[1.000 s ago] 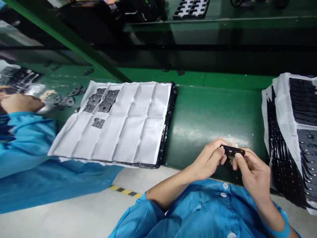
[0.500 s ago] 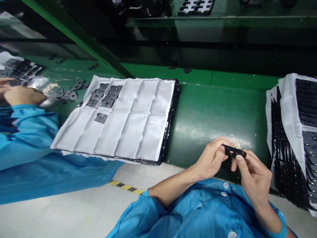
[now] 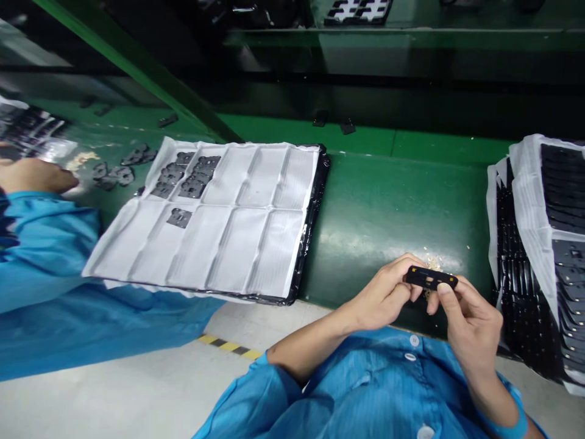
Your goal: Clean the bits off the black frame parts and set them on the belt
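A narrow black plate [image 3: 429, 280] with small cut-out slots and a yellow square near each end is held level between both hands, above the front of the green table. At its left end, my left hand [image 3: 386, 292] is closed with bent fingers; the fingertips behind the plate are hidden. My right hand [image 3: 473, 317] pinches the right end, thumb on the front face and fingers behind. Small pale scraps [image 3: 433, 262] lie on the table just beyond the plate, partly covered by it.
Left of me, a white-lined tray [image 3: 256, 250] carries several dark parts [image 3: 198, 177]. A stack of filled black trays [image 3: 525, 274] stands at the right. Further left are loose black parts [image 3: 123, 174] and a co-worker's hand [image 3: 36, 175]. A green post [image 3: 150, 73] slants across the back.
My left thumb has come off the plate's face, so the yellow square at the left end now shows. The plate is tipped slightly differently. The whole view has shifted a little.
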The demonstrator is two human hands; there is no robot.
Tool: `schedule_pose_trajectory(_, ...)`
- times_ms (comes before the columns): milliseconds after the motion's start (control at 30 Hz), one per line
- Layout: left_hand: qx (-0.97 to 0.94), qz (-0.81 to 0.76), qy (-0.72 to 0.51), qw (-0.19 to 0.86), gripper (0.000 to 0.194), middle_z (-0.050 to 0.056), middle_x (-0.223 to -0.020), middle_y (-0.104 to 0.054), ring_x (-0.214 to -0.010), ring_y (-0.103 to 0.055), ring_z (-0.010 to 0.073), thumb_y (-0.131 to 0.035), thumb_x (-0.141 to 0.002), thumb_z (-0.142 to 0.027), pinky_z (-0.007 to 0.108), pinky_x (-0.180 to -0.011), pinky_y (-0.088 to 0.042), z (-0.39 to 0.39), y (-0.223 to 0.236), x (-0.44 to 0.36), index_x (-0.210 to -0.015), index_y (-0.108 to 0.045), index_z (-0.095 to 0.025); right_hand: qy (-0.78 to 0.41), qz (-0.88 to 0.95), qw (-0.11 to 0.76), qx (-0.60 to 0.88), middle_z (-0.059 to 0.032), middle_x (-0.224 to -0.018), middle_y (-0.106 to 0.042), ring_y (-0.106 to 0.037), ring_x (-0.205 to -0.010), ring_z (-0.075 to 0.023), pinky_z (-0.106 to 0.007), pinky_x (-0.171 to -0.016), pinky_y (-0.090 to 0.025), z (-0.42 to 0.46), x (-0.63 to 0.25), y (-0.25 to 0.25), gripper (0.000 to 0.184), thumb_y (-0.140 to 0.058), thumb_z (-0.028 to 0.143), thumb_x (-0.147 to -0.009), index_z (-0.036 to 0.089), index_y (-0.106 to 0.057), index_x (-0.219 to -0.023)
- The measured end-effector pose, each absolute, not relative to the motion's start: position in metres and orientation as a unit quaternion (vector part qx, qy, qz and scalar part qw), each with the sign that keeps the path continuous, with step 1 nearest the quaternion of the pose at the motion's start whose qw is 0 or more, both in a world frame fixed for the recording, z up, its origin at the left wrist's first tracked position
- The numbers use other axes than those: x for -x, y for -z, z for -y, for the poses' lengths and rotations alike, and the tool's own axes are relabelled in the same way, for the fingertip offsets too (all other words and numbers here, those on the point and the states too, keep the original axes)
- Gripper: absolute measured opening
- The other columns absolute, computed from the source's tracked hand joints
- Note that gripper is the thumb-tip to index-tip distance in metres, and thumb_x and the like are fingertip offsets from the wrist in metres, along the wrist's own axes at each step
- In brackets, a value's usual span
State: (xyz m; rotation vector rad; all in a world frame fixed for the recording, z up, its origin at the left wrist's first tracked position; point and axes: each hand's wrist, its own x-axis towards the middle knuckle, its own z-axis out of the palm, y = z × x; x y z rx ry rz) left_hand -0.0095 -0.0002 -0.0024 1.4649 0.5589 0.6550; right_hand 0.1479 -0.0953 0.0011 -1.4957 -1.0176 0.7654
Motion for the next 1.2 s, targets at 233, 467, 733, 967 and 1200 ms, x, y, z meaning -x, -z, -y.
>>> schedule_pose_trajectory(233, -0.689, -0.290, -0.203, 0.633, 0.018, 0.002, -0.084, -0.065, -0.076, -0.058, 0.0131, -0.060, -0.104, -0.032, 0.026, -0.073, -0.046, -0.014, -0.008, 0.022, -0.100, -0.065, -0.015, -0.357, 0.407, 0.552, 0.634, -0.0011, -0.067, -0.068, -0.064, -0.061, -0.0151, -0.026, -0.066, -0.055, 0.090, -0.151, -0.006, 0.040, -0.071, 0.043, -0.106, 0.020, -0.072, -0.073)
schedule_pose_trajectory(467, -0.579, -0.328, -0.304, 0.681, 0.031, 0.008, -0.101, -0.075, -0.072, -0.063, 0.0105, -0.066, -0.103, -0.038, 0.024, -0.070, -0.052, -0.006, 0.003, 0.008, -0.120, -0.076, -0.013, -0.356, 0.423, 0.550, 0.626, -0.0012, -0.066, -0.068, -0.063, -0.061, -0.0151, -0.026, -0.065, -0.054, 0.090, -0.148, -0.008, 0.039, -0.071, 0.044, -0.106, 0.020, -0.073, -0.075)
schedule_pose_trajectory(733, -0.546, -0.309, -0.330, 0.705, 0.038, 0.008, -0.102, -0.076, -0.066, -0.058, 0.0071, -0.069, -0.102, -0.049, 0.021, -0.063, -0.051, -0.001, 0.000, 0.004, -0.112, -0.082, -0.015, -0.349, 0.425, 0.552, 0.627, -0.0006, -0.068, -0.068, -0.063, -0.065, -0.0152, -0.026, -0.070, -0.054, 0.097, -0.147, -0.004, 0.038, -0.069, 0.039, -0.108, 0.020, -0.072, -0.074)
schedule_pose_trajectory(967, -0.516, -0.334, -0.328, 0.718, 0.037, 0.006, -0.091, -0.074, -0.065, -0.056, 0.0081, -0.071, -0.100, -0.050, 0.022, -0.062, -0.047, 0.000, 0.001, 0.003, -0.104, -0.082, -0.014, -0.334, 0.450, 0.533, 0.634, -0.0025, -0.079, -0.067, -0.064, -0.072, -0.0160, -0.027, -0.068, -0.052, 0.104, -0.147, 0.002, 0.034, -0.067, 0.032, -0.109, 0.021, -0.072, -0.077)
schedule_pose_trajectory(1200, -0.398, -0.391, -0.313, 0.769, 0.036, 0.001, -0.071, -0.064, -0.061, -0.051, 0.0082, -0.077, -0.090, -0.047, 0.020, -0.054, -0.035, 0.006, 0.009, 0.002, -0.100, -0.083, -0.013, -0.342, 0.459, 0.544, 0.613, -0.0005, -0.080, -0.068, -0.067, -0.065, -0.0153, -0.028, -0.063, -0.055, 0.103, -0.147, 0.002, 0.018, -0.065, 0.024, -0.108, 0.024, -0.077, -0.121)
